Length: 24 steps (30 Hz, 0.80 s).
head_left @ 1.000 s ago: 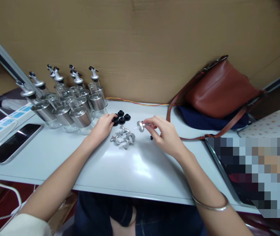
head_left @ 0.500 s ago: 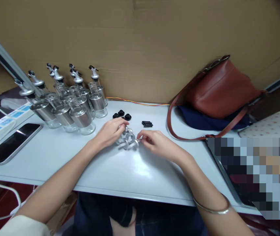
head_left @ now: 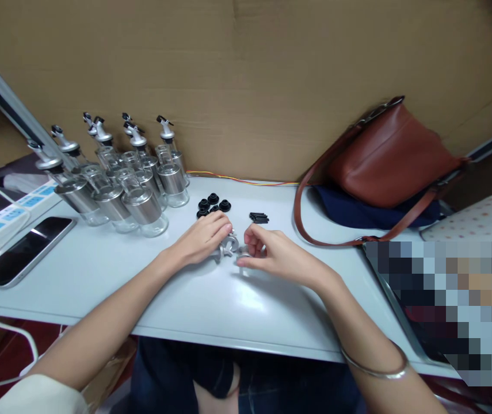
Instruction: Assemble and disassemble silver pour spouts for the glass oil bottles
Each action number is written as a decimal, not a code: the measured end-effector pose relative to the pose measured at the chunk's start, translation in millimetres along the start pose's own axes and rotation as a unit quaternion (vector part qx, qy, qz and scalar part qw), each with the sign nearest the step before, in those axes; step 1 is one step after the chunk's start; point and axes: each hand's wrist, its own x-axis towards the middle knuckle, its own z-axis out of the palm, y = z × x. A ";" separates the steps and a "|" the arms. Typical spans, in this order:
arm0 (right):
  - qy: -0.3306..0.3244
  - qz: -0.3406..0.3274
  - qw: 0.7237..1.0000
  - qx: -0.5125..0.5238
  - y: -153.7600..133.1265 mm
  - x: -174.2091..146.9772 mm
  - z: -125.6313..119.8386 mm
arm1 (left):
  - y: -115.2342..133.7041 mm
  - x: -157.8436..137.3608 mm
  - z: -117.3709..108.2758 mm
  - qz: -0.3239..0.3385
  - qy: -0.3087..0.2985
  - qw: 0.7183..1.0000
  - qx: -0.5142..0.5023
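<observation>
On the white table, my left hand lies with curled fingers on a small pile of silver spout pieces and grips one of them. Just right of the pile, my right hand pinches another silver spout piece low against the tabletop. The two hands nearly touch. Behind them lie a few black rubber stoppers and a small bundle of black sticks.
Several glass bottles with metal bands and pour spouts stand at the back left. A phone and a power strip lie at the far left. A brown leather bag sits on dark blue cloth at the back right.
My left hand came back from the black stoppers to the silver pile. My right hand lowered its silver piece from mid-air down to the table beside the pile.
</observation>
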 end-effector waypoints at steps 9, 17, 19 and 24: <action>0.022 -0.011 1.000 -0.013 1.7 4.7 4.7 | 2.0 0.9 -0.6 -0.014 -0.004 0.999 -0.044; 0.037 -0.037 0.998 -0.032 4.0 6.6 8.4 | 1.1 0.2 3.4 0.000 -0.007 0.998 -0.056; 0.031 -0.034 0.999 -0.025 4.8 6.9 8.4 | 1.3 0.4 3.5 -0.007 -0.008 0.998 -0.068; 0.024 -0.024 0.999 -0.012 2.6 6.1 8.2 | -0.6 0.5 3.3 -0.012 -0.012 0.996 -0.090</action>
